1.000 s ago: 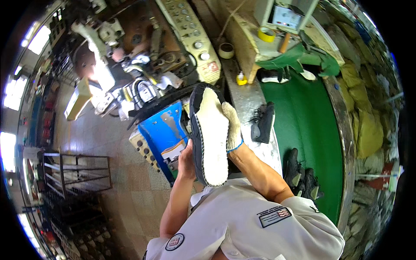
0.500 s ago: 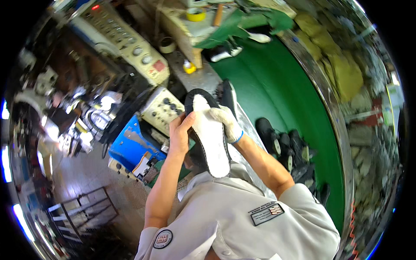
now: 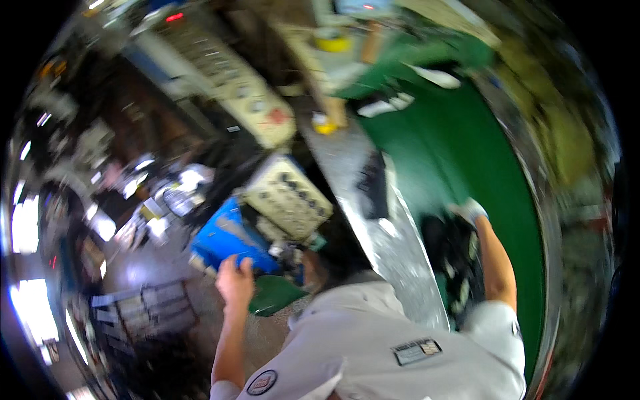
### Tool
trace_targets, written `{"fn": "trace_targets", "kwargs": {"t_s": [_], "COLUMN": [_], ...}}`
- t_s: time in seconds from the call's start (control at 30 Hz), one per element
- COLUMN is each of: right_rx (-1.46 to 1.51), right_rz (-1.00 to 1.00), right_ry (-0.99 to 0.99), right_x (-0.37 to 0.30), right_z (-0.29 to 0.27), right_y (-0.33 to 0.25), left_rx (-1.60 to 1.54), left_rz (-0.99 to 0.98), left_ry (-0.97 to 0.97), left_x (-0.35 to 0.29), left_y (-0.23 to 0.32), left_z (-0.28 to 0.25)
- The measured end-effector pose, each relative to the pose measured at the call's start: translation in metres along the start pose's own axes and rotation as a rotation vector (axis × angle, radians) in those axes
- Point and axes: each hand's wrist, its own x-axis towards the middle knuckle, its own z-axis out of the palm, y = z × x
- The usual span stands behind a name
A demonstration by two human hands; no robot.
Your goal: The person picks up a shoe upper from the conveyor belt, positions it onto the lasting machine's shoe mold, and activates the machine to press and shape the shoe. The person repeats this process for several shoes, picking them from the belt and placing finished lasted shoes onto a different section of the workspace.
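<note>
Left grip [image 3: 236, 283], bare, by the blue panel [image 3: 230, 233]; contact and closure, can't tell! Right grip [image 3: 471, 211], gloved, at the dark shoes [image 3: 437, 240] on the green surface [image 3: 497, 173]; blur hides its closure. Best done steadily, singling out 1 shoe squarely. Farther up, 1 black shoe [image 3: 374, 187] lies along the metal ledge [image 3: 401, 260].

Looks like a shoe workshop or factory floor, judging by the dark shoes [image 3: 437, 240] heaped on a long green work surface [image 3: 440, 153] edged by a shiny metal ledge [image 3: 393, 247]. Also has the machinery for it: a cream control box [image 3: 287, 197] with dark knobs, a longer cream panel [image 3: 233, 87], and a blurred metal rack [image 3: 143, 308] near bright windows [image 3: 37, 310].
</note>
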Motion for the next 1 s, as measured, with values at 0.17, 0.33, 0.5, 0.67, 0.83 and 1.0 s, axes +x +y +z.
{"fn": "trace_targets", "kwargs": {"t_s": [0.17,0.33,0.5,0.67,0.83,1.0], "right_rx": [0.915,1.280,1.403,1.496,1.568,1.728], "right_rz": [0.136,0.233,0.268,0.295,0.185,-0.007], "right_ry": [0.076,-0.125,-0.181,-0.142,-0.162,-0.255], "right_x": [0.108,0.245,0.316,0.396,0.424,0.409], "right_z": [0.042,0.047,0.013,-0.005,-0.005,-0.004], "right_y": [-0.081,-0.196,-0.305,-0.362,-0.402,-0.394], "left_rx": [0.027,0.048,0.071,0.061,0.044,0.033], "left_rz": [0.158,0.077,0.040,0.026,0.049,0.020], "left_ry": [0.140,0.105,0.091,0.035,0.050,0.040], "left_x": [0.000,-0.001,-0.004,0.012,0.016,0.016], "left_y": [0.000,-0.005,0.014,0.013,0.014,0.010], "left_z": [-0.003,-0.002,-0.010,-0.001,-0.003,-0.002]}}
